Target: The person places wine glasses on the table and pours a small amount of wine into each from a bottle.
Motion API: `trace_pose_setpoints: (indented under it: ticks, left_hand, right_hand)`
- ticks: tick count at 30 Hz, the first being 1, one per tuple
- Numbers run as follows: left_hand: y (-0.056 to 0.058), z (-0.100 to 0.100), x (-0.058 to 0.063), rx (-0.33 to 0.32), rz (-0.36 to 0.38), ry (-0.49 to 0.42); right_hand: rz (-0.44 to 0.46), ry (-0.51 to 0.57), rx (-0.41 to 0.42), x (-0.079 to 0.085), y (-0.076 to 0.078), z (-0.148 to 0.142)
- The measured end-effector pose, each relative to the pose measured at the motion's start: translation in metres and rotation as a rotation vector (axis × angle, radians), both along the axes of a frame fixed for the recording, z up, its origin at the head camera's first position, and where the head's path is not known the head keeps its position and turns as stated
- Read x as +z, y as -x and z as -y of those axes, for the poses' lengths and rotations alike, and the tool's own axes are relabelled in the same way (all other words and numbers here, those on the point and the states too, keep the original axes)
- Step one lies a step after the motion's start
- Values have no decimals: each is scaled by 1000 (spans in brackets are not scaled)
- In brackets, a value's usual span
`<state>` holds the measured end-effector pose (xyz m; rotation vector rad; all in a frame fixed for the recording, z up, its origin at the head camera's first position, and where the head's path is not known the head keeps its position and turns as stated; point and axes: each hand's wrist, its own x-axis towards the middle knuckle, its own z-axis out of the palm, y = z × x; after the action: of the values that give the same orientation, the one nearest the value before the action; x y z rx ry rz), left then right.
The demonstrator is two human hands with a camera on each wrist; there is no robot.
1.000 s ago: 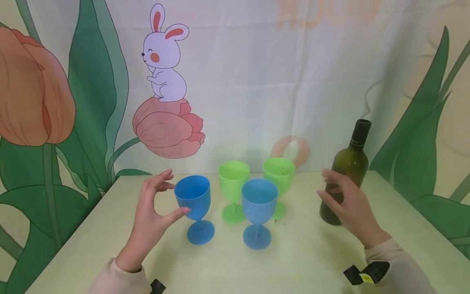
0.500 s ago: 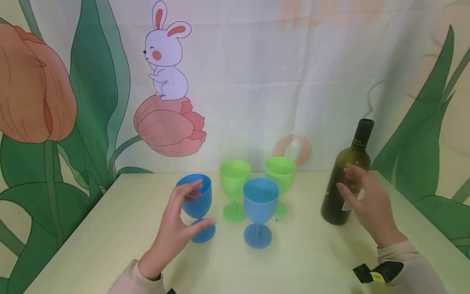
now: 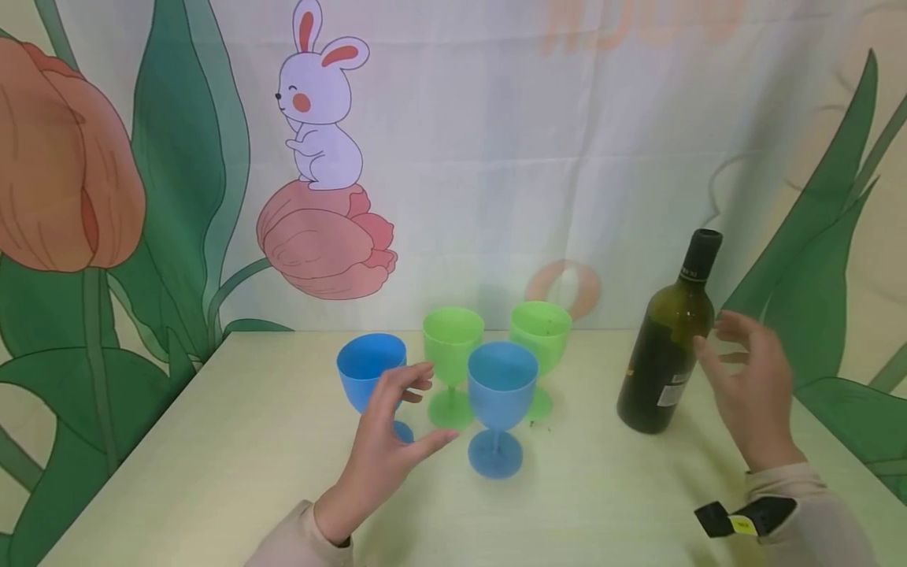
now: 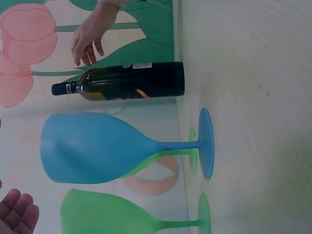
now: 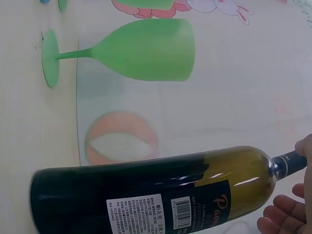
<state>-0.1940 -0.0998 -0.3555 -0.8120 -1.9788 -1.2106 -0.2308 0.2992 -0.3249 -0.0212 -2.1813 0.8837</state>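
My left hand [image 3: 386, 449] is spread, thumb apart from the fingers, with nothing in its grasp. It overlaps the darker blue goblet [image 3: 360, 378], hiding part of its bowl, stem and foot. Just right of the fingertips stands a lighter blue goblet [image 3: 499, 403], which also appears in the left wrist view as a blue goblet [image 4: 92, 146]. Two green goblets [image 3: 453, 350] stand behind. My right hand [image 3: 754, 390], loosely bent and holding nothing, is close to the right side of a dark green wine bottle [image 3: 659, 362]. In the right wrist view, the bottle's white label [image 5: 136, 214] shows.
All the goblets and the bottle are upright on a pale table [image 3: 212, 472]. Behind its far edge hangs a cloth backdrop [image 3: 453, 157] printed with tulips and a rabbit. A black strap device [image 3: 751, 517] is on my right wrist.
My left hand has moved right and toward me, from beside the darker blue goblet to in front of it. My right hand has shifted right, from before the bottle to its right side.
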Motion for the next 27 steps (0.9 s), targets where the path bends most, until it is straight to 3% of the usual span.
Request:
trace_pose_setpoints:
  ticks: [6, 12, 17, 27]
  left_hand:
    - [2, -16, -6, 30, 116, -17]
    - [5, -30, -10, 25, 321, -53]
    - [11, -40, -15, 22, 436, -75]
    - [25, -53, -29, 27, 507, -104]
  right_hand:
    - [70, 24, -20, 1, 6, -8]
    - [192, 55, 64, 0, 16, -14]
    - [243, 68, 135, -1, 25, -14]
    - [269, 111, 212, -4, 35, -13]
